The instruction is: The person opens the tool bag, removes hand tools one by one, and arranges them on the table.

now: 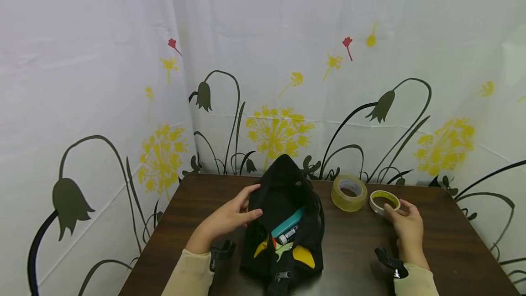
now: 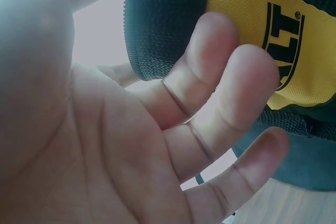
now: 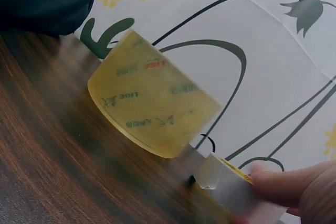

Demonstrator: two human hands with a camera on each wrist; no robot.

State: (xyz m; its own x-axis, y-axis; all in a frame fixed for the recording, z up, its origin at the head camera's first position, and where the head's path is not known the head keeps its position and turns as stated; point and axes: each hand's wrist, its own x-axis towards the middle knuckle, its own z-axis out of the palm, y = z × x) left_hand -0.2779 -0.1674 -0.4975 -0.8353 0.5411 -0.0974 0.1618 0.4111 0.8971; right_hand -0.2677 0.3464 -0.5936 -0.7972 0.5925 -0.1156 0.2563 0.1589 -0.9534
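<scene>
A black tool bag (image 1: 283,170) with yellow panels stands unzipped on the table. My left hand (image 1: 228,218) holds its left rim, fingers curled against the outer side by the yellow panel (image 2: 320,40) and the thumb at the opening. Inside lie a teal object (image 1: 287,223), a dark tube with white lettering (image 1: 287,235) and something light green (image 1: 283,251). To the right of the bag, my right hand (image 1: 408,227) pinches a narrow white roll of tape (image 1: 375,204) with a yellow inner ring. A wide roll of clear yellowish tape (image 3: 152,98) sits just left of it.
The dark brown wooden table (image 1: 349,250) ends at a white flower-printed curtain (image 1: 312,35) at the back and on both sides. The bag's zipper pull (image 1: 283,276) hangs at its near end.
</scene>
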